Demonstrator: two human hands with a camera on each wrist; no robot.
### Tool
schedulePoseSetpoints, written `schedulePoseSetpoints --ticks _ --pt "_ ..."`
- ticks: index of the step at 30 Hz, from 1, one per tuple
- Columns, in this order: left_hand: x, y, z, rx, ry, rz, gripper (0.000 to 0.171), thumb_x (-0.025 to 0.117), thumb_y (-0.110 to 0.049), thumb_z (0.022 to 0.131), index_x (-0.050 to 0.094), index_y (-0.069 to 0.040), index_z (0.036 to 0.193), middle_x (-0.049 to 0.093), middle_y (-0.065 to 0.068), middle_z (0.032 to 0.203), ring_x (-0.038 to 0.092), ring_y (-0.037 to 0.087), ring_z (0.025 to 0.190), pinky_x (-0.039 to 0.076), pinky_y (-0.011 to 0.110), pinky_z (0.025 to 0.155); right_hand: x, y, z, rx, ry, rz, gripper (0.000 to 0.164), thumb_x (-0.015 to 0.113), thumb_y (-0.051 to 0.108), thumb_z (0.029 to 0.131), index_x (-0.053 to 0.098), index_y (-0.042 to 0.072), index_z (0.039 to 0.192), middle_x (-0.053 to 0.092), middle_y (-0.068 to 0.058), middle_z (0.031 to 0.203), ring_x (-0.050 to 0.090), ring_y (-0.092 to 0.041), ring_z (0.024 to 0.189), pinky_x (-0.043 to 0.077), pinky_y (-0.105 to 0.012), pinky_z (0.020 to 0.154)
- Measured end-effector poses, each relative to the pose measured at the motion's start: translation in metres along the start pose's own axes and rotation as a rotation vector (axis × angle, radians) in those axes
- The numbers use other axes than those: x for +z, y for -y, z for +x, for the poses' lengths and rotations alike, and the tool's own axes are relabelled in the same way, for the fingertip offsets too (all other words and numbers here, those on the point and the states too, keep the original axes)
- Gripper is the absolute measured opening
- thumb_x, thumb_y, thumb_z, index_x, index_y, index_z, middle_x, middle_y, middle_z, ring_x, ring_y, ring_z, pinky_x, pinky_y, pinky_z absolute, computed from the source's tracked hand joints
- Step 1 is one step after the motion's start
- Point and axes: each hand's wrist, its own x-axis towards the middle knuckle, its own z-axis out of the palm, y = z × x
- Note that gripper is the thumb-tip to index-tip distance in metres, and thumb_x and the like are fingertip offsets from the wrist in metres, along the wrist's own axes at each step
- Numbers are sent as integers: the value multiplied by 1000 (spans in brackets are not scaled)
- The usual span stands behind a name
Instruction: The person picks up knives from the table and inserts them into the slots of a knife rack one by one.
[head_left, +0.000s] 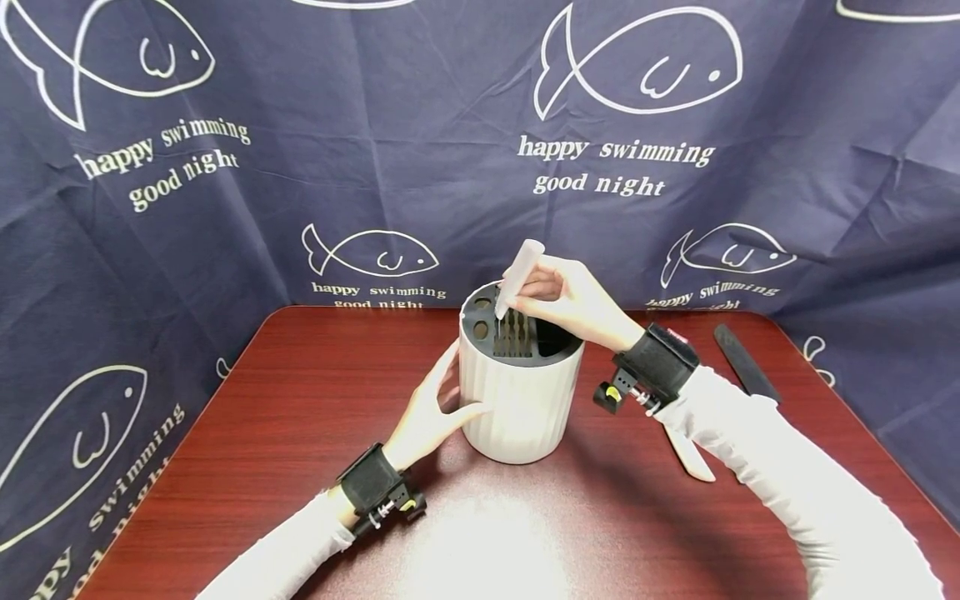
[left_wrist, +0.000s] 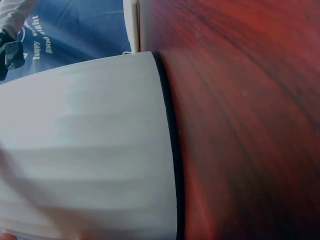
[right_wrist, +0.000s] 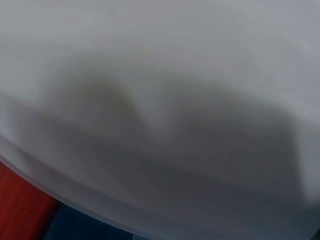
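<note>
My right grip (head_left: pixel 566 296) pinches a white handle (head_left: pixel 522 275) between thumb and fingers, high over the dark slotted top (head_left: pixel 487 348) of a white ribbed holder (head_left: pixel 517 408). The handle leans, its upper end tipped to the right, and its thin lower end meets the slots on the side near the two round holes. Whether that tip has sunk into a slot, I cannot tell.

My right arm comes in from the counter's near right corner, the wrist above the rim and the fingers turned inward. My left grip (head_left: pixel 427 417) lies spread against the holder's left wall, thumb across the front and fingers reaching up along the side, with the forearm rising from the counter's near left part. Each wrist wears a black band.

The holder stands upright on the red-brown counter (head_left: pixel 322 417), around the middle between its left and right edges. Toward the right edge lie a dark flat strip (head_left: pixel 742 361), near the back right corner, and a white piece (head_left: pixel 692 452) partly under my sleeve (my right-wrist view is mostly a pale, blurred surface).
</note>
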Motion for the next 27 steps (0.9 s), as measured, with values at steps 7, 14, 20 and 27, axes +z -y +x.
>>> schedulePoseSetpoints --ticks 7,14,20,27 --pt "-1 1 0 -16 1 12 93 76 5 79 24 -10 154 35 19 151 37 35 137 41 49 108 4 5 -1 -42 0 -54 29 71 4 87 64 -2 115 70 -14 109 69 -17 97 57 -26 86" --pt "-1 1 1 -16 2 14 92 76 4 79 24 -10 154 35 19 152 37 36 137 41 50 108 8 6 0 -78 -21 -138 29 73 5 85 65 0 112 72 -11 103 70 -18 95 58 -26 84" --pt "-1 1 1 -15 6 21 92 76 3 80 24 -12 154 33 16 154 36 35 138 40 51 108 8 7 -1 -93 -15 -158 31 74 5 85 65 -1 114 72 -10 104 70 -19 96 57 -26 86" --pt "-1 1 1 -6 9 20 92 76 3 80 24 -11 154 32 17 154 35 36 138 40 52 108 4 7 -4 -134 -29 -166 31 76 6 84 66 2 113 71 -8 105 70 -17 97 57 -26 88"
